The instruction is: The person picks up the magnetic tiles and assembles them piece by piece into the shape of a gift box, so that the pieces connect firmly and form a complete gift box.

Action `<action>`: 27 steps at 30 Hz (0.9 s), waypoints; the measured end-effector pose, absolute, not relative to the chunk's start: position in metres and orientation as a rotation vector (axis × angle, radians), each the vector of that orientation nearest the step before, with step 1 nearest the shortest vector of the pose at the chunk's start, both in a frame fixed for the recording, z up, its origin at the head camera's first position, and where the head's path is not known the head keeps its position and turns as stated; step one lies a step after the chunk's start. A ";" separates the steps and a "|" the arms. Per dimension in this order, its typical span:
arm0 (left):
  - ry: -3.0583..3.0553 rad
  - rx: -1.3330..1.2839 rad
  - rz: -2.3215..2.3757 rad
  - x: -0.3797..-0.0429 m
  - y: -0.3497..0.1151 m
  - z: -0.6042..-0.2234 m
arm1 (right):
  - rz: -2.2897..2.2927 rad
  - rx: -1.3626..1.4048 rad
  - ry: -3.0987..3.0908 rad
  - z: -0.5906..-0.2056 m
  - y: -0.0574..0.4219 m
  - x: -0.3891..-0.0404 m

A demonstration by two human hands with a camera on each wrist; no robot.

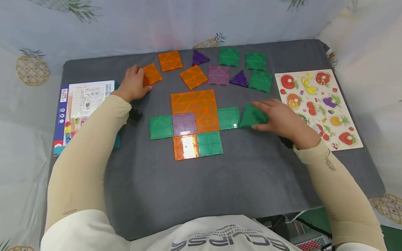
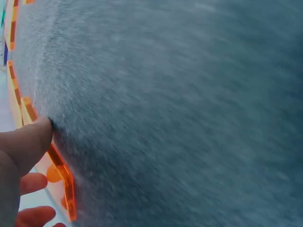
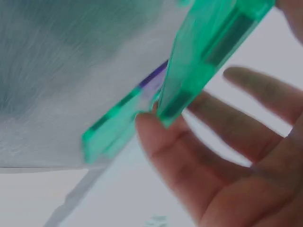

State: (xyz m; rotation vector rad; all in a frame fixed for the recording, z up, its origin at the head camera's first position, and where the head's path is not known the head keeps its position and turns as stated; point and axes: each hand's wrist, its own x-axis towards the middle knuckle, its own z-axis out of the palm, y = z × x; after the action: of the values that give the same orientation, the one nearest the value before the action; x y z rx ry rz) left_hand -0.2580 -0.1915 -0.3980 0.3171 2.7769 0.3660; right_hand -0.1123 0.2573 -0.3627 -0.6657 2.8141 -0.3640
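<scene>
At the far left, my left hand [image 1: 133, 83] grips an orange square tile [image 1: 153, 74] by its edge; the left wrist view shows the thumb [image 2: 35, 137] on one side of it and fingers behind. My right hand [image 1: 279, 116] pinches a green square tile [image 1: 253, 115], which is tilted with its left edge close to a flat green tile [image 1: 229, 118]. That flat one adjoins a large orange square [image 1: 194, 101]. A translucent purple square [image 1: 184, 123] covers its lower left corner, flanked by a green square [image 1: 161, 127]. Below sit a shiny orange tile [image 1: 180, 148] and another green one [image 1: 210, 143].
Along the back lie loose orange tiles [image 1: 170, 60], purple triangles [image 1: 200, 58], a pink square [image 1: 218, 75] and several green squares [image 1: 229, 56]. A boxed toy [image 1: 91, 101] stands at the left under my forearm. The fruit puzzle board [image 1: 342, 94] lies right of my right hand.
</scene>
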 end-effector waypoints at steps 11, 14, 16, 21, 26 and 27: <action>2.717 0.389 0.251 -0.271 -0.184 -0.392 | -0.337 -1.199 2.727 -0.397 0.220 -0.065; 2.709 0.484 0.230 -0.259 -0.183 -0.386 | -0.269 -1.174 2.747 -0.405 0.216 -0.069; 2.711 0.564 0.243 -0.243 -0.184 -0.379 | -0.268 -1.139 2.718 -0.406 0.214 -0.072; 2.733 0.838 0.291 -0.173 -0.189 -0.358 | -0.230 -1.051 2.639 -0.406 0.213 -0.078; 2.670 1.057 0.289 -0.091 -0.190 -0.369 | -0.178 -1.033 2.635 -0.403 0.211 -0.080; 2.662 1.077 0.282 -0.077 -0.190 -0.375 | -0.175 -1.032 2.636 -0.403 0.210 -0.081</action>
State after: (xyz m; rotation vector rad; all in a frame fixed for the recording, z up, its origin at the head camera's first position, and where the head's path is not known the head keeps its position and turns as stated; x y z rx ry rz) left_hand -0.0773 -0.1896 -0.3747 1.0771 2.6616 0.2822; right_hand -0.0806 0.2102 -0.4029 -1.0324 2.6355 -0.1752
